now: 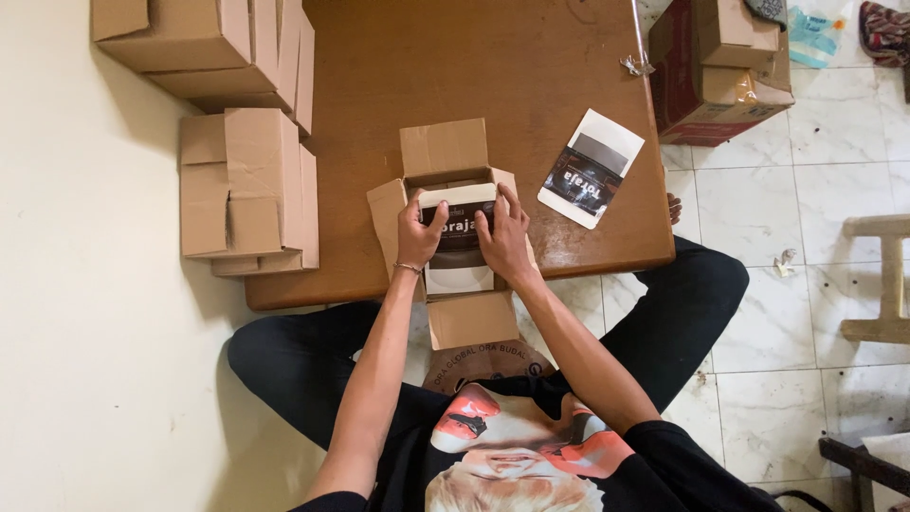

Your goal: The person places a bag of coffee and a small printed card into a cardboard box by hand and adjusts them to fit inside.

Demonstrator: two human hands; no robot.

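Observation:
An open cardboard box (442, 156) with its flaps spread sits near the front edge of a low brown wooden table (493, 66). Both my hands grip a flat white and dark brown packet (459, 232) that lies in the box's opening. My left hand (418, 230) holds the packet's left side, with a thin bracelet on the wrist. My right hand (505, 237) holds its right side, fingers over the top edge. A second, similar packet (590, 168) lies flat on the table to the right of the box.
Several folded cardboard boxes (248, 185) are stacked at the table's left, more at the top left (209, 43). Further boxes (722, 71) stand on the tiled floor at the top right. A wooden frame (886, 275) stands at the right. My legs flank the table.

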